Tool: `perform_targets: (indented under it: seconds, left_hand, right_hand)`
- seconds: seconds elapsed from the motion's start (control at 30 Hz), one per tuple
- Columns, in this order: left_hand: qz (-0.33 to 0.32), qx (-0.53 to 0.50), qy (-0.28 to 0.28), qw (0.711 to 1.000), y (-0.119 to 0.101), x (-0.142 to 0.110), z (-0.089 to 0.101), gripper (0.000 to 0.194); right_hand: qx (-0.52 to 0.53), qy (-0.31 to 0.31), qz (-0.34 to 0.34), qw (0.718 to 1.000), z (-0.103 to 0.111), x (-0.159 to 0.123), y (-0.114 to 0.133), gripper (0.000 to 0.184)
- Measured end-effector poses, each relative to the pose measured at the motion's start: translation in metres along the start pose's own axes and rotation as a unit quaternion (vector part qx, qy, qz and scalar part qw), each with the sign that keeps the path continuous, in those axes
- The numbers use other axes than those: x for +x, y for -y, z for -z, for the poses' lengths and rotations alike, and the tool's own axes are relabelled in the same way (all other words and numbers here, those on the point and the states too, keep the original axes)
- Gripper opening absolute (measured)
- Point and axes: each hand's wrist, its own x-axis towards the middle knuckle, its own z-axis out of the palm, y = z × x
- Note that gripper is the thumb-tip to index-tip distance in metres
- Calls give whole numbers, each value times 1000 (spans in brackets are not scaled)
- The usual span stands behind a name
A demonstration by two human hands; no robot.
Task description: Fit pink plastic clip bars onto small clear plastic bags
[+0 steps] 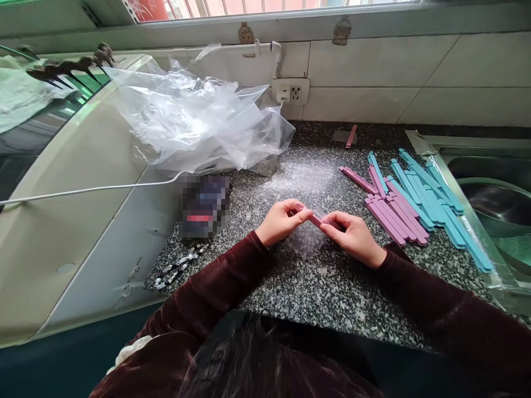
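Observation:
Both my hands hold one pink plastic clip stick (pixel 314 216) over the speckled granite counter (pixel 332 287). My left hand (pixel 279 221) pinches its left end with thumb and fingers closed. My right hand (pixel 352 236) grips its right end, fingers curled round it. A small clear plastic bag (pixel 307 239) hangs under the stick between my hands. To the right lie several pink sticks (pixel 396 215) and several blue sticks (pixel 431 202) in a loose pile.
A crumpled clear plastic bag (pixel 194 119) sits at the back left, beside a white appliance (pixel 70 221) with a cord. A dark blurred packet (pixel 204 205) lies left of my hands. A steel sink (pixel 493 193) is at the right. A wall socket (pixel 290 92) is behind.

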Motion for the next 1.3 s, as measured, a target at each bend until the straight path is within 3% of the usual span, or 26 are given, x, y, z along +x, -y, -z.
perform_targets:
  seconds: [0.47,0.83,1.1,1.3]
  left_hand:
    - [-54,50,-23,997,0,0,0,29]
    - [3,-50,-112,992,1,3,3,42]
    - [53,70,39,995,-4,1,6,35]
    - [52,74,74,993,-2,2,6,31]
  right_hand:
    - [-15,-6,4,1000,-1,0,-3,26]
    - [43,-46,-37,997,2,2,-7,31]
    - [73,-113,-58,989,3,3,-12,36]
    - [78,-125,-50,988,5,4,-14,36]
